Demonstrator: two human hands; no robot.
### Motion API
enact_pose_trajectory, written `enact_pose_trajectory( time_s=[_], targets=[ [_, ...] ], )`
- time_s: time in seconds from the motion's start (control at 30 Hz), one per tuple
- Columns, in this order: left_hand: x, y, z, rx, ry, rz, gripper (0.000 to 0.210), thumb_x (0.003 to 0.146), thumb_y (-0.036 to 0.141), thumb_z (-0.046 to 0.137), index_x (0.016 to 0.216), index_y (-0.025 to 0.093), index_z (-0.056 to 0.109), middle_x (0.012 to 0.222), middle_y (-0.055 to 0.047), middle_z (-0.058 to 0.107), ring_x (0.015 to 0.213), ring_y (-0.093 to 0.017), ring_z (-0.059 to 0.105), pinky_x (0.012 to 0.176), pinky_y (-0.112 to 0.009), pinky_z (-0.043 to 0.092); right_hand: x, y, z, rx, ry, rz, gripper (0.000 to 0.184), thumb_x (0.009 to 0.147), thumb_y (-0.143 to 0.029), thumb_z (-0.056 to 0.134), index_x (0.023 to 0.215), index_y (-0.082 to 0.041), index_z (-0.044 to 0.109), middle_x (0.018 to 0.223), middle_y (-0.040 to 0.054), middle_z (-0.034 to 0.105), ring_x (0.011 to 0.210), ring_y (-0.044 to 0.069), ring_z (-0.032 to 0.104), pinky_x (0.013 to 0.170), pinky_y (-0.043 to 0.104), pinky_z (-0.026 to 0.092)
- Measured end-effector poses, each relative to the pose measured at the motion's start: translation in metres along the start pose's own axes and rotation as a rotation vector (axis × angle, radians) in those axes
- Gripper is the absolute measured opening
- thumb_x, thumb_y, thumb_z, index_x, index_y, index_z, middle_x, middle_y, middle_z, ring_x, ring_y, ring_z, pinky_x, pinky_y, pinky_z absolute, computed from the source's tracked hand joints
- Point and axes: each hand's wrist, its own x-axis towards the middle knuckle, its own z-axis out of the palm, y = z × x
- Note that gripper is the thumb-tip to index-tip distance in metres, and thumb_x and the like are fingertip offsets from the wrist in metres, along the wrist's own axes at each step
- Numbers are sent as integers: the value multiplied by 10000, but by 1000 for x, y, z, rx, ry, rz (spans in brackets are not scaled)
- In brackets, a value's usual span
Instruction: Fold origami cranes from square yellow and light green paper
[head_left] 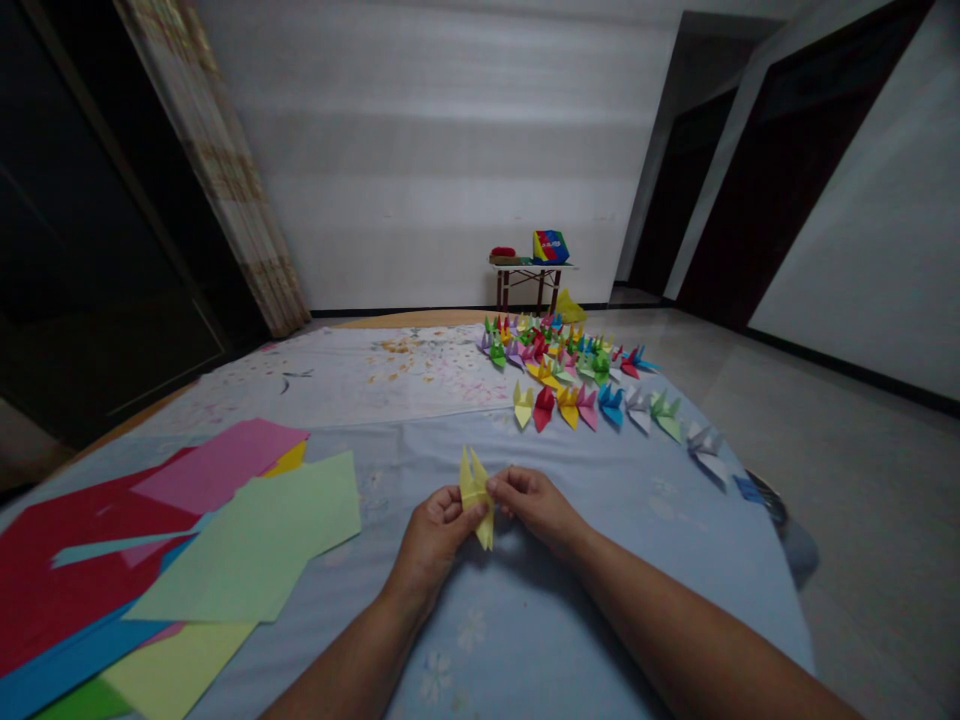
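Between my hands, over the middle of the table, is a partly folded yellow origami crane (475, 482), upright, with two narrow points at its top. My left hand (439, 535) grips its left side and lower middle, the thumb lying across the front. At the right edge, the thumb and fingers of my right hand (534, 502) pinch the paper. Fingers behind the paper are hidden. Beyond my hands stands a row of finished paper cranes (568, 408) in several colours.
Coloured paper sheets (247, 540) overlap at the left. More folded cranes (555, 345) crowd the far right of the cloth-covered table (420, 440). Behind it, a small stand (532, 268) holds a colourful box (550, 247) against the wall. A curtain (225, 170) hangs at the left.
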Motion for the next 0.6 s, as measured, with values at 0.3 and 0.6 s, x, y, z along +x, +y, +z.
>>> enact_pose_trajectory(
  time_s=[0.3, 0.6],
  targets=[
    [1, -2, 0, -3, 20, -16, 328, 621, 337, 720, 834, 109, 617, 705, -49, 682, 601, -129, 606, 584, -218, 454, 1, 5, 0, -61, -1, -24, 414, 650, -540, 615, 647, -130, 557, 548, -35, 469, 497, 62, 354, 477, 197, 269],
    [1, -3, 0, -50, 3, 8, 316, 659, 414, 673, 748, 112, 651, 657, -43, 660, 596, -143, 598, 602, -255, 471, -1, -1, -2, -94, 10, -25, 441, 649, -567, 594, 649, -126, 580, 523, -39, 450, 485, 62, 336, 466, 199, 254]
  ],
)
